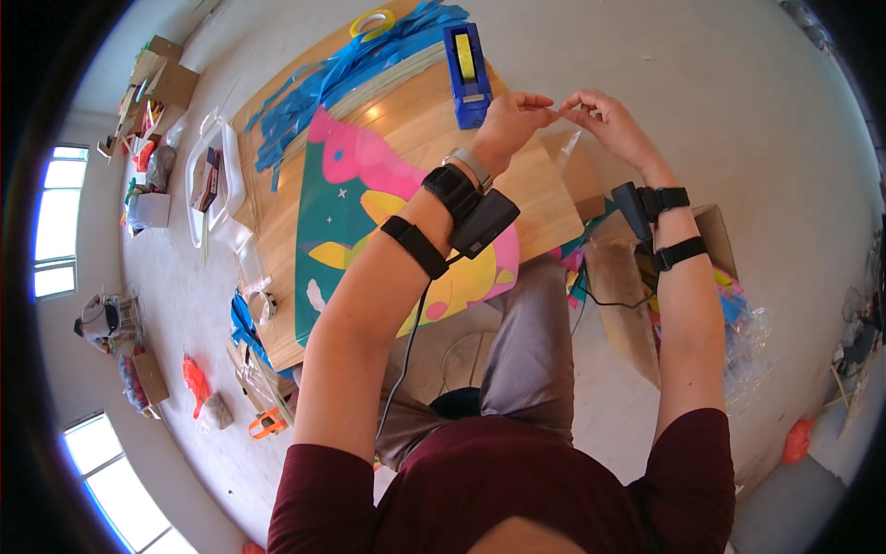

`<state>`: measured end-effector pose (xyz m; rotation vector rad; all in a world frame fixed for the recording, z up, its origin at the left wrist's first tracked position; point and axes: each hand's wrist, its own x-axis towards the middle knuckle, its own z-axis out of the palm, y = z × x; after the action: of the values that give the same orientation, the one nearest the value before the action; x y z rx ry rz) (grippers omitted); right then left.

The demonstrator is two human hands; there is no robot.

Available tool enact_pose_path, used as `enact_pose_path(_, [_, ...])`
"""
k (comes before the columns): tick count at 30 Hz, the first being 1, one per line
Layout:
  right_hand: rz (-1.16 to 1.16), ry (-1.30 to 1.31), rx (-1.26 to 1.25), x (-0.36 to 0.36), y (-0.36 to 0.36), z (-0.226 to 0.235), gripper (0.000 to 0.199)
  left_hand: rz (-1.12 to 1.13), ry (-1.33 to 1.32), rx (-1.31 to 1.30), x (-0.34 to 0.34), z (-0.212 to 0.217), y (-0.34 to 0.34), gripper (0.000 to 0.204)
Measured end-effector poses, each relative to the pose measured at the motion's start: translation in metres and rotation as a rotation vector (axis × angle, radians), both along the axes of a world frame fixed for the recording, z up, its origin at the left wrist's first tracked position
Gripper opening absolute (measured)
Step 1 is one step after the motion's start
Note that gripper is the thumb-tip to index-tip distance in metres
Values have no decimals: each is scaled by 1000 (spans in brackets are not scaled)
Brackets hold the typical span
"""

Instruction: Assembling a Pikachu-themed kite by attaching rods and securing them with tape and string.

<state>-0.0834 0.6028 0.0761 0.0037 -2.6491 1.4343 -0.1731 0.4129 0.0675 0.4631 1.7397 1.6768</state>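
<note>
My left hand (510, 118) and my right hand (604, 118) meet above the right edge of a low wooden table (425, 102). Between their pinched fingertips stretches a short piece of clear tape (559, 112). A blue tape dispenser (468, 74) with a yellowish roll stands just left of my left hand. Under my left forearm lies a colourful kite-like sheet (351, 194) in teal, pink and yellow. Both wrists carry black strapped devices.
Blue fringed strips (341, 74) and a yellow tape ring (371, 22) lie at the table's far end. Cardboard pieces (628, 277) and plastic wrap (752, 342) lie on the floor to my right. Boxes, bags and orange items are scattered on the floor at left.
</note>
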Motion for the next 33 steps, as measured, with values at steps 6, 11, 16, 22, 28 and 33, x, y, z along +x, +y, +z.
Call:
enact_pose_path(6, [-4, -4, 28, -14, 17, 12, 20, 28, 96, -14, -10, 16, 21, 37])
enact_pose_path(11, [-13, -35, -160, -11, 27, 8, 27, 48, 158, -81, -22, 28, 35, 36])
enact_pose_path(16, [-64, -252, -355, -3, 32, -14, 45, -11, 161, -132, -28, 39, 36, 35])
enact_pose_path(22, [-107, -175, -675, 11, 21, -47, 66, 2, 138, -193, -35, 42, 43, 31])
enact_pose_path(28, [-273, 23, -236, 7, -1, -77, 61, 27, 32, -121, -52, 59, 41, 22])
enact_pose_path(33, [-347, 29, 56, 9, -14, -102, 42, 16, -23, -55, -52, 83, 29, 21])
